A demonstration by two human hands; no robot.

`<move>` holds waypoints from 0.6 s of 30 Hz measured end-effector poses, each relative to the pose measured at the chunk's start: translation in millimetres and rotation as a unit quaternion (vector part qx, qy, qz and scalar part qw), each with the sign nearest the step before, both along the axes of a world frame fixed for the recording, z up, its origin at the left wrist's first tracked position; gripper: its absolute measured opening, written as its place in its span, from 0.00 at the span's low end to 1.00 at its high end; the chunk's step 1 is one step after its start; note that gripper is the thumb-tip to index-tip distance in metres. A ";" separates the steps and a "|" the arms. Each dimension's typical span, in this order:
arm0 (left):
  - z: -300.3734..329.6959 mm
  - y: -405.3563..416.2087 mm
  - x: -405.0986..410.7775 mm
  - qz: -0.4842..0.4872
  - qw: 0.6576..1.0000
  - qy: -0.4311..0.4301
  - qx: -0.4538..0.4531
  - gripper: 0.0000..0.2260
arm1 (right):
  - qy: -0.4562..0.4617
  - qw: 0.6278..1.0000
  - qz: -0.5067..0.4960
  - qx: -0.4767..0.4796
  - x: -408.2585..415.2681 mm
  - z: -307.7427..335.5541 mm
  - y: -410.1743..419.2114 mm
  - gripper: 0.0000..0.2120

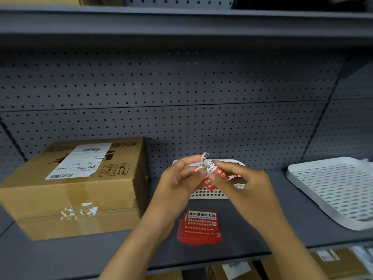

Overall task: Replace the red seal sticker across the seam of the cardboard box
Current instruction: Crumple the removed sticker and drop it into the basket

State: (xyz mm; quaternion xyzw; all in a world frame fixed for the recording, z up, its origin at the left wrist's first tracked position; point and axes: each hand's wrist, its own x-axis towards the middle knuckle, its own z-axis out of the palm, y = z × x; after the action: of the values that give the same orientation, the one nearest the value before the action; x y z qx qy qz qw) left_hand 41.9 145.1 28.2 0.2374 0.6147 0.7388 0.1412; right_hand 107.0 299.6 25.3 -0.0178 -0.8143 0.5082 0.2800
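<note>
A cardboard box (76, 188) stands on the left of the grey shelf, a white shipping label on its top. White torn scraps of paper (80, 211) cling to the taped seam on its front. My left hand (179, 176) and my right hand (240, 178) are raised together in the middle, both pinching a crumpled red seal sticker (211, 174) with white curled ends. A stack of fresh red seal stickers (199, 228) lies flat on the shelf below my hands.
A small white slotted basket (207, 194) sits behind my hands. A large white perforated tray (333, 190) lies at the right, past the shelf edge. A grey pegboard (181, 98) closes the back, another shelf hangs overhead, and boxes show on the level below.
</note>
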 end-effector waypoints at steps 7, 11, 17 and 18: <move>-4.2 19.6 -0.2 0.091 0.977 0.158 -0.108 0.06 | 0.055 0.993 -0.068 0.075 -7.9 -9.4 8.6 0.10; -5.9 29.2 -3.3 0.164 0.927 0.267 -0.207 0.06 | 0.035 0.997 -0.070 -0.006 -10.3 -10.9 23.7 0.10; -12.9 48.0 -13.6 0.022 0.991 0.064 -0.116 0.13 | 0.005 0.991 -0.011 -0.135 -20.9 -7.8 45.2 0.13; -13.7 50.5 -16.7 0.012 0.995 0.039 -0.092 0.14 | 0.010 0.993 -0.032 -0.114 -24.5 -8.7 49.8 0.12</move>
State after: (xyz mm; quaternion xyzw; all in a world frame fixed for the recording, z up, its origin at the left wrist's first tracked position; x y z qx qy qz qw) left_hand 25.3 195.7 14.5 0.2449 0.6882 0.6706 0.1292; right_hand 82.4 349.3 16.6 -0.0703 -0.7474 0.5883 0.3006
